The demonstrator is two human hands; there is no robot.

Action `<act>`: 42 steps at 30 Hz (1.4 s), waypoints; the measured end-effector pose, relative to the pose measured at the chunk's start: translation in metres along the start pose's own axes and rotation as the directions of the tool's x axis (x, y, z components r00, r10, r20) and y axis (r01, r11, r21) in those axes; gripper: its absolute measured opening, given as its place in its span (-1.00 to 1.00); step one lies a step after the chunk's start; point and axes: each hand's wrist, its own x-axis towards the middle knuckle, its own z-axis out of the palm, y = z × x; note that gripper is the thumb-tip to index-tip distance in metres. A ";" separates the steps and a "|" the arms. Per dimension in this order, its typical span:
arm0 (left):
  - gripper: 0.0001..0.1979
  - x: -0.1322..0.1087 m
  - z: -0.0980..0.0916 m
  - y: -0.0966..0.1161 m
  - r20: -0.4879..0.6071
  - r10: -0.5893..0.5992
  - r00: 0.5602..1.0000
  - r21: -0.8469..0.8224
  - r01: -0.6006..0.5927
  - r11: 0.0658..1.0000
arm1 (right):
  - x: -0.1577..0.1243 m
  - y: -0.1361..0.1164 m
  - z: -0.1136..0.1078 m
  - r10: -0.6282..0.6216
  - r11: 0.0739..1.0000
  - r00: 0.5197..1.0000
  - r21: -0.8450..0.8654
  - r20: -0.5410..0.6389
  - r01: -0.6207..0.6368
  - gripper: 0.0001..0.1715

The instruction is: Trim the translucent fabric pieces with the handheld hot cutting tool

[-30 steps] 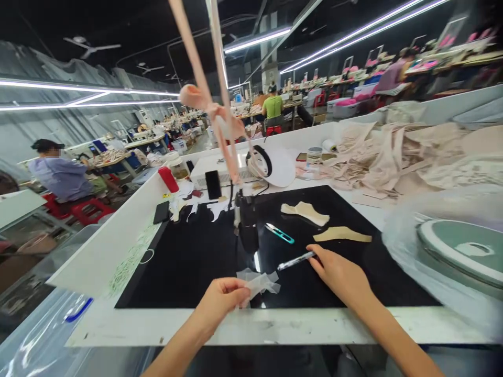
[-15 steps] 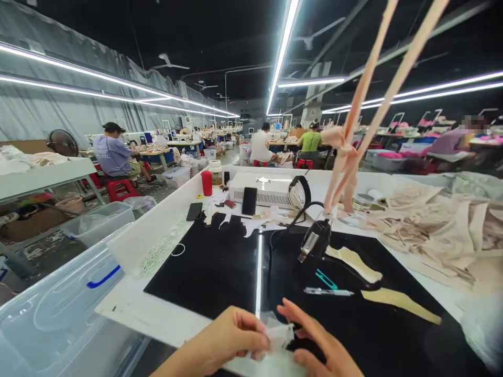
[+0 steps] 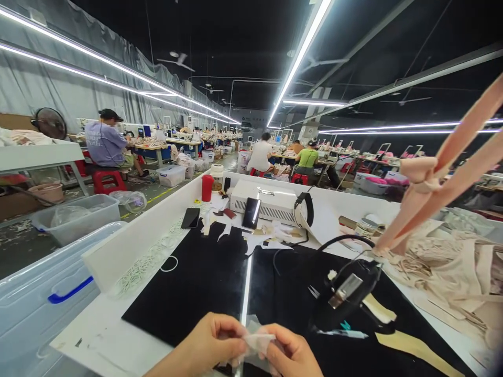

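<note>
A small piece of thin white see-through material point(image 3: 259, 343) is held low in the head view, over the near edge of the black mat point(image 3: 196, 293). My left hand point(image 3: 218, 340) pinches its left side between thumb and fingers. My right hand point(image 3: 291, 350) has its fingers closed on the right side. Whether the material is plastic film or thin cloth, I cannot tell. Beyond my right hand, a pen point(image 3: 346, 333) lies beside a teal clip-like piece point(image 3: 346, 325). Two pale yellow cut pieces lie there too, the nearer cut piece point(image 3: 418, 350) being longer.
A black tool with a metal block point(image 3: 348, 290) hangs over the mat from pink straps point(image 3: 408, 204). Beige garments point(image 3: 463, 272) are heaped at right. Behind the mat are scraps, a phone point(image 3: 251, 212) and a white box point(image 3: 263, 201). White elastic loops point(image 3: 149, 262) line the left.
My right hand, spread beside the material half a second ago, has closed on its right side. The view has shifted, and the hanging tool appears further right and nearer.
</note>
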 end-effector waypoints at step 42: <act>-0.75 0.080 -0.008 0.044 -0.023 0.475 0.880 0.804 -0.267 0.532 | 0.089 -0.008 0.012 0.027 0.755 0.986 0.649 -0.164 0.087 -0.62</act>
